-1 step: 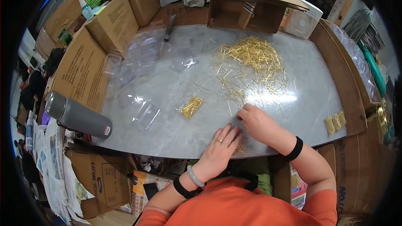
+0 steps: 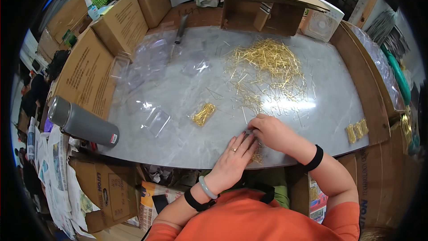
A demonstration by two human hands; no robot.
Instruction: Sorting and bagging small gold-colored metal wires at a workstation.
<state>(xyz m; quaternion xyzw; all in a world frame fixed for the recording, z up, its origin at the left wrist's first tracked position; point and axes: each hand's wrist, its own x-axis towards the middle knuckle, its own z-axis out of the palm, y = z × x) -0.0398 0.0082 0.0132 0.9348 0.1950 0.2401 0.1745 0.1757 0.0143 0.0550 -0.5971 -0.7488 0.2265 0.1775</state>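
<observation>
My left hand (image 2: 232, 158) lies low over the grey table near its front edge, fingers stretched out and slightly apart. Some gold wire hooks (image 2: 256, 157) show beside its fingers, partly covered by the hand. My right hand (image 2: 272, 133) is closed with curled fingers, its tips touching down just beside the left fingertips. Whatever it pinches is hidden. Beyond it spreads a large heap of gold wire hooks (image 2: 272, 62), with loose ones scattered toward me. A compact bundle of gold hooks (image 2: 204, 114) sits left of the hands.
Clear plastic boxes (image 2: 149, 58) cover the left rear of the table (image 2: 178, 147). A single clear box (image 2: 157, 122) lies nearer. A grey bottle (image 2: 84, 122) lies at the left edge; small gold bundles (image 2: 357, 130) rest at the right. Cardboard boxes (image 2: 84, 80) wall the sides.
My right hand has shifted slightly left and toward me, bringing its fingertips up to the left fingertips. My left hand has stayed in place.
</observation>
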